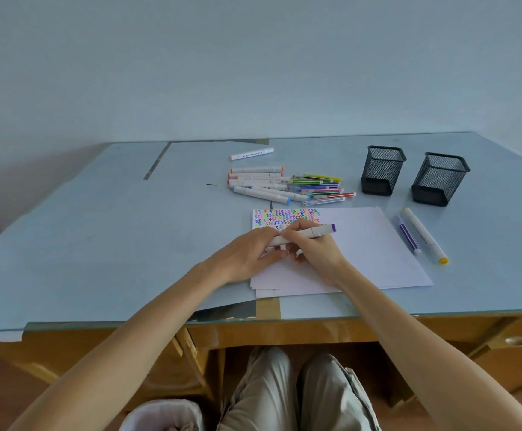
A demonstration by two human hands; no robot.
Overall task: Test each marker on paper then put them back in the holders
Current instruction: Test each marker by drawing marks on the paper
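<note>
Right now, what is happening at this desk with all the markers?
A person is testing markers on paper. Both hands, left hand and right hand, hold one purple-tipped marker over the sheet of paper, whose top corner already carries rows of coloured squiggles. A pile of markers lies behind the paper, and two more markers lie at its right. Both black mesh holders appear empty.
</note>
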